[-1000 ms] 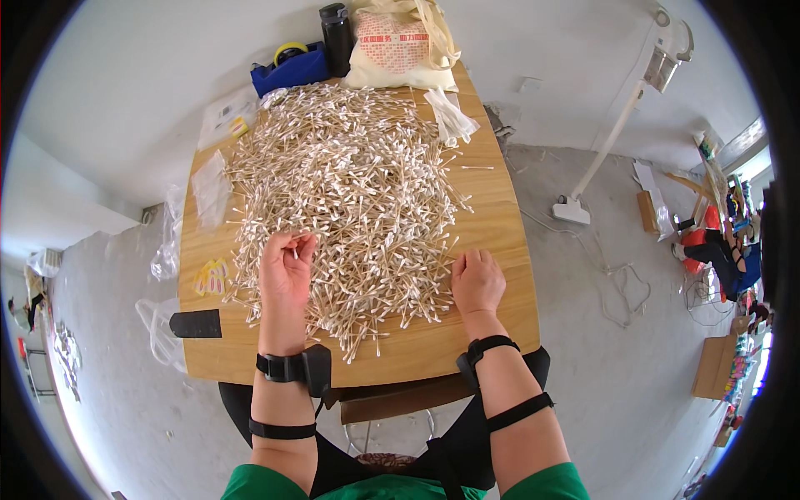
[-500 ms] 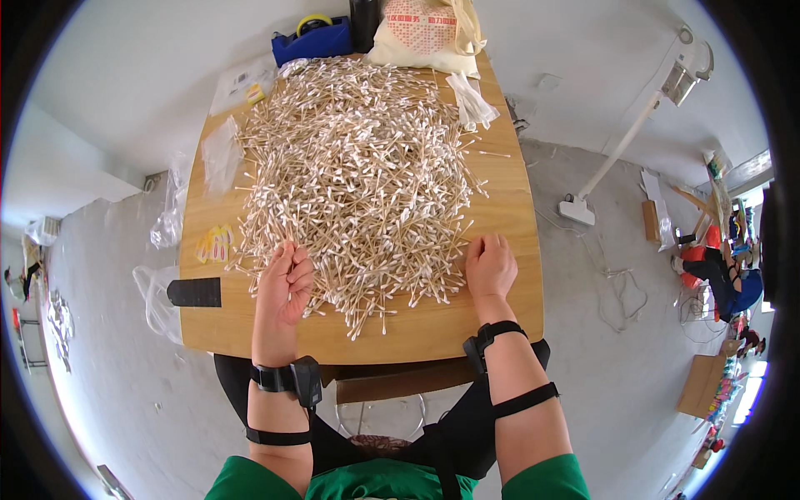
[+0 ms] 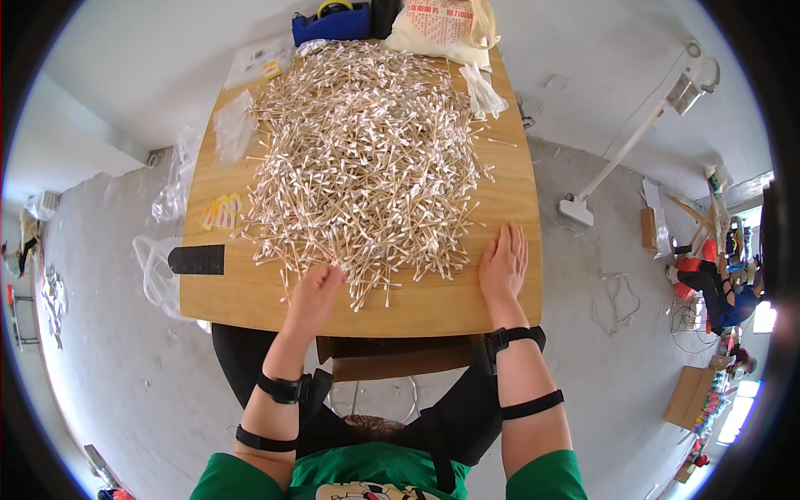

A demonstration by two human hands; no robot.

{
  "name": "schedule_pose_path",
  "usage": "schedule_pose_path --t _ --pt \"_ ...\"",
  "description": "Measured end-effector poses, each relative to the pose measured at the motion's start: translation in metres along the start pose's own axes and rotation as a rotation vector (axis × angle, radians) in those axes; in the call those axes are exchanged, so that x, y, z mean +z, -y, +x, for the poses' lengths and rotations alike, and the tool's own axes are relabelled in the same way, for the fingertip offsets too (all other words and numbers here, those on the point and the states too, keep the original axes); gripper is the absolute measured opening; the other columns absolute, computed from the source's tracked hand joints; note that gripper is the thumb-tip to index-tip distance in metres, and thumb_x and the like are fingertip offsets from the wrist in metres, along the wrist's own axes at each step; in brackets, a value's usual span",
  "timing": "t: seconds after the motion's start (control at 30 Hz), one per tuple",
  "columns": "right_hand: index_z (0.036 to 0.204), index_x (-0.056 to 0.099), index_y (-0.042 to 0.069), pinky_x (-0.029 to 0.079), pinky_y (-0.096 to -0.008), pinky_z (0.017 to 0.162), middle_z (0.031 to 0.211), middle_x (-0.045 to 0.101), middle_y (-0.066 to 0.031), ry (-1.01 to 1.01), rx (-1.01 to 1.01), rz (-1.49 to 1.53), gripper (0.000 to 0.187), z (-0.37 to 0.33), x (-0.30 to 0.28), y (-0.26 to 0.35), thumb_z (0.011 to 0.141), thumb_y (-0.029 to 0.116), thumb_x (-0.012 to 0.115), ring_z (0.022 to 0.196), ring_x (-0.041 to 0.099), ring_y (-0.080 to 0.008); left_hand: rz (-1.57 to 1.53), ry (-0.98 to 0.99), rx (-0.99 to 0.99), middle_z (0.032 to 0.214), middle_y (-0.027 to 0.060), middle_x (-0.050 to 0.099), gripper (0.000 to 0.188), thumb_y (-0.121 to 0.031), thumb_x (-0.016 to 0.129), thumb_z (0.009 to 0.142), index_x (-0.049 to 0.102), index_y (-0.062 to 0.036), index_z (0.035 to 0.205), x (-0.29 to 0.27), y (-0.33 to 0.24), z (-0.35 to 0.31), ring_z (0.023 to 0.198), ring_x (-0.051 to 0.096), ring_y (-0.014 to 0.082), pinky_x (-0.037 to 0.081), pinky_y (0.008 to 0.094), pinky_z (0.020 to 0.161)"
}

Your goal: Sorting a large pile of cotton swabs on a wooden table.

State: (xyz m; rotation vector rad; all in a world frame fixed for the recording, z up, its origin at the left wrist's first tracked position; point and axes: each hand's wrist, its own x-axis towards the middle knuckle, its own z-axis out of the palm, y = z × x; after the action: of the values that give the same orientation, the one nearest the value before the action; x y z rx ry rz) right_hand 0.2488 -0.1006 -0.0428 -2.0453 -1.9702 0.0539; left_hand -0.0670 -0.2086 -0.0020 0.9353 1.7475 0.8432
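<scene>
A large heap of cotton swabs (image 3: 367, 158), white-tipped with pale wooden sticks, covers the middle of the wooden table (image 3: 417, 321). My left hand (image 3: 313, 298) is at the heap's near edge, back upward and fingers curled closed. What its fingers hold, if anything, is too hidden to make out. To the right of the heap, my right hand (image 3: 503, 265) lies flat on the tabletop with fingers stretched out, holding nothing. Loose swabs stick out between the two hands along the heap's front.
A black strip (image 3: 197, 260) and yellow labels (image 3: 222, 212) lie at the table's left. Clear plastic bags (image 3: 235, 127) are farther back. A blue tape dispenser (image 3: 332, 25) and a cream cloth bag (image 3: 437, 30) stand at the far edge. Another person (image 3: 733, 304) sits far right.
My left hand has moved right and toward me, turning from palm-up to back-up. My right hand has gone from curled to flat with fingers extended. The view has shifted slightly.
</scene>
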Motion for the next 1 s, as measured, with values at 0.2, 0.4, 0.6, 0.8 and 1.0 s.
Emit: schedule_pose_path --t 0.2,0.4,0.6,0.8,1.0 --pt "0.145 0.035 0.003 0.016 -0.0442 0.119 0.153 0.032 -0.0127 0.053 0.161 -0.129 0.053 0.004 0.002 0.023 0.098 0.028 0.042 0.144 0.027 -0.0281 0.42 0.158 0.121 0.081 0.0192 0.067 0.02 -0.023 0.059 0.092 0.06 -0.0041 0.099 0.03 0.001 -0.034 0.076 0.065 0.0367 0.049 0.0422 0.064" --pt "0.143 0.038 0.003 0.018 -0.0454 0.118 0.152 0.035 -0.0121 0.056 0.159 -0.116 0.052 0.004 -0.002 0.032 0.098 0.028 0.042 0.143 0.028 -0.0278 0.408 -0.154 0.23 0.071 0.0153 0.065 0.02 -0.017 0.062 0.09 0.054 -0.0072 0.105 0.021 0.02 -0.01 0.067 0.063 0.037 0.047 0.0442 0.059" --pt "0.141 0.04 0.002 0.018 -0.0451 0.118 0.15 0.037 -0.0132 0.019 0.153 -0.145 0.05 0.002 0.002 0.025 0.097 0.026 0.042 0.143 0.029 -0.028 0.39 -0.232 0.175 0.061 0.0125 0.057 0.018 -0.016 0.065 0.089 0.057 -0.0074 0.103 0.008 0.007 -0.002 0.053 0.056 0.0328 0.043 0.0414 0.052" --pt "0.141 0.04 0.002 0.019 -0.0456 0.118 0.15 0.037 -0.0136 0.018 0.157 -0.144 0.049 0.003 0.002 0.026 0.098 0.026 0.041 0.143 0.029 -0.0285 0.261 -0.164 0.326 0.068 0.0134 0.063 0.013 -0.02 0.063 0.09 0.064 -0.0092 0.096 0.031 0.011 -0.01 0.061 0.062 0.0329 0.046 0.0419 0.055" --pt "0.142 0.039 0.002 0.019 -0.0457 0.118 0.151 0.036 -0.0131 0.03 0.154 -0.131 0.05 0.005 -0.001 0.032 0.098 0.026 0.041 0.143 0.028 -0.0287 0.436 0.034 0.433 0.079 0.015 0.069 0.025 -0.031 0.062 0.091 0.062 -0.0065 0.097 0.089 -0.026 0.005 0.071 0.066 0.034 0.05 0.0426 0.061"
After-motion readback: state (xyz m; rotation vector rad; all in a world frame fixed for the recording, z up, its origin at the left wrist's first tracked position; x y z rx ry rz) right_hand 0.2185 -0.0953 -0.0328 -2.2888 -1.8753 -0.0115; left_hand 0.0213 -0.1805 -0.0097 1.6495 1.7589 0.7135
